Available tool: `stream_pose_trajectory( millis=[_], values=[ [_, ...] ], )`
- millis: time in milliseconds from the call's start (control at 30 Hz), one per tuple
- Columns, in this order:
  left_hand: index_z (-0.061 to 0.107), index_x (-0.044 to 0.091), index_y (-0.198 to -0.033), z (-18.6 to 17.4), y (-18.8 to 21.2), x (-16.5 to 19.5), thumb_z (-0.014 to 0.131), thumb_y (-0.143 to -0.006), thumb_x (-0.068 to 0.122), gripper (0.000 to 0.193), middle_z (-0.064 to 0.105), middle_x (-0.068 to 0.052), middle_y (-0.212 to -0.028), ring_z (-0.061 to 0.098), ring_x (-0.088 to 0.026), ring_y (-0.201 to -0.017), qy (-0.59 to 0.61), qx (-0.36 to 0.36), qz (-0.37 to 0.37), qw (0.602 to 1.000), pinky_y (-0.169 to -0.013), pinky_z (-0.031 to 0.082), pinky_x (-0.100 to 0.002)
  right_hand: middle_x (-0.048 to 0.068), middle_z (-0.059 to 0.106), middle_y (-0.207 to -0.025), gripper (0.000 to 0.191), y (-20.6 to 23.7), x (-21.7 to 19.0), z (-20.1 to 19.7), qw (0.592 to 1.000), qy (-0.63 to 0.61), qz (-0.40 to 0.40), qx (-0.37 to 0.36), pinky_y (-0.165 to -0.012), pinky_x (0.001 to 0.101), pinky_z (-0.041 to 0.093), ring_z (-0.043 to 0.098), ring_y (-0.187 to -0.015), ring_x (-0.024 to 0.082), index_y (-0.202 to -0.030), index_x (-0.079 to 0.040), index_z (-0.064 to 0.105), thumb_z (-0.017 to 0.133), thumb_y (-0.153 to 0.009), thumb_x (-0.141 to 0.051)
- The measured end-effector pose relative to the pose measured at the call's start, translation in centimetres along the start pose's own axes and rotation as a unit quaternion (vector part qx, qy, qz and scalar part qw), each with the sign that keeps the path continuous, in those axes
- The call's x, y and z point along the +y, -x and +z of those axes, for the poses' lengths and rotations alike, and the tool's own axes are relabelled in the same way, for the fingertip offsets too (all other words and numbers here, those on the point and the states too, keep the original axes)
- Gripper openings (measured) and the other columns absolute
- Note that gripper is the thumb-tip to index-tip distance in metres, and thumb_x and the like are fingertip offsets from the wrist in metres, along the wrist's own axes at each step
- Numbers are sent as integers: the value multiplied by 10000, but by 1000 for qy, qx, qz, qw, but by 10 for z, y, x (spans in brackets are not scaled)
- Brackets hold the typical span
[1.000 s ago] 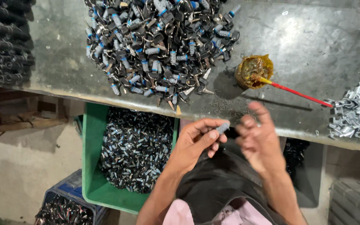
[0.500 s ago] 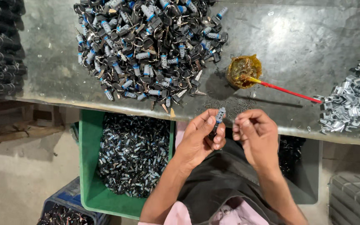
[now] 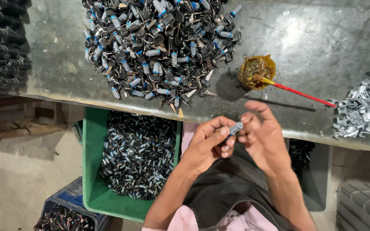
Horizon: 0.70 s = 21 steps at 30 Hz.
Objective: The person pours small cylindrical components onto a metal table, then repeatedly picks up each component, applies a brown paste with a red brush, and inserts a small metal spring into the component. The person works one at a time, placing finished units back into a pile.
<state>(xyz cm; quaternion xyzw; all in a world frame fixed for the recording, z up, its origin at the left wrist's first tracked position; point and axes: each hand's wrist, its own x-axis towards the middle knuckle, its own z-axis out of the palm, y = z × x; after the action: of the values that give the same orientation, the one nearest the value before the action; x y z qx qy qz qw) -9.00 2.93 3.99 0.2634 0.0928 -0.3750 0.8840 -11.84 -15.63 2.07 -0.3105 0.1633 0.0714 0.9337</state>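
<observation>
Grey metal with a blue band: the lock core (image 3: 235, 128) is a short cylinder, small against the fingers that hold it. It sits between the two hands, in the air just below the front edge of the bench (image 3: 322, 47) and above the person's lap. Its long axis runs on a diagonal, with the upper end pointing up and to the right toward the right hand and the lower end buried in the left fingertips. Finer detail on its surface is too small to tell.

The left hand (image 3: 208, 143) is closed around the core, thumb and forefinger pinched on its lower end and the other fingers curled under. The right hand (image 3: 262, 137) is half curled, back to the camera, its fingertips at the core's upper end; whether they grip it or only touch it cannot be told.

On the bench above the hands lies a large pile (image 3: 159, 47) of similar cores and black-headed keys. To the right of that pile stands a small cup (image 3: 256, 70) of amber grease with a red stick (image 3: 302, 93) resting in it. Farther right lies a heap of bright metal clips (image 3: 365, 109). Under the bench, left of the hands, a green bin (image 3: 91, 171) holds more cores.
</observation>
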Motion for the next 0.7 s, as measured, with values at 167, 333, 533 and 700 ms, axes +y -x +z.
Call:
stream_pose_trajectory(
  millis=[167, 333, 533, 700],
  values=[
    [575, 65, -1260, -2, 0, 8, 650, -1019, 204, 288, 699, -86, -999, 624, -132, -818, -65, 27, 46, 996, -733, 522, -273, 103, 649, -1102, 308, -7, -40, -26, 978, -183, -46, 90, -659, 206, 515, 646, -903, 168, -1246, -73, 559, 671, -1064, -295],
    [570, 35, -1226, -6, -42, 8, 644, -1065, 202, 243, 679, -73, -1007, 653, -146, -912, -41, 77, 87, 992, -850, 562, -315, 126, 693, -995, 217, -6, -56, -40, 867, 306, -356, 165, -675, 246, 575, 702, -829, 197, -1254, 51, 651, 717, -1202, -149],
    [594, 40, -1241, -5, -66, 4, 662, -1033, 224, 286, 671, -64, -964, 641, -151, -861, 32, 68, 89, 993, -811, 565, -336, 153, 690, -977, 190, 8, -52, -25, 886, 237, -364, 161, -733, 275, 591, 710, -823, 220, -1178, 101, 643, 706, -1164, -78],
    [582, 29, -1241, -6, -57, -5, 668, -1050, 218, 282, 643, -70, -954, 597, -152, -823, 54, 60, 81, 993, -790, 541, -356, 149, 682, -1007, 192, -4, -51, -4, 834, 320, -411, 183, -766, 320, 628, 718, -835, 224, -1177, 108, 642, 693, -1188, -77]
  ],
)
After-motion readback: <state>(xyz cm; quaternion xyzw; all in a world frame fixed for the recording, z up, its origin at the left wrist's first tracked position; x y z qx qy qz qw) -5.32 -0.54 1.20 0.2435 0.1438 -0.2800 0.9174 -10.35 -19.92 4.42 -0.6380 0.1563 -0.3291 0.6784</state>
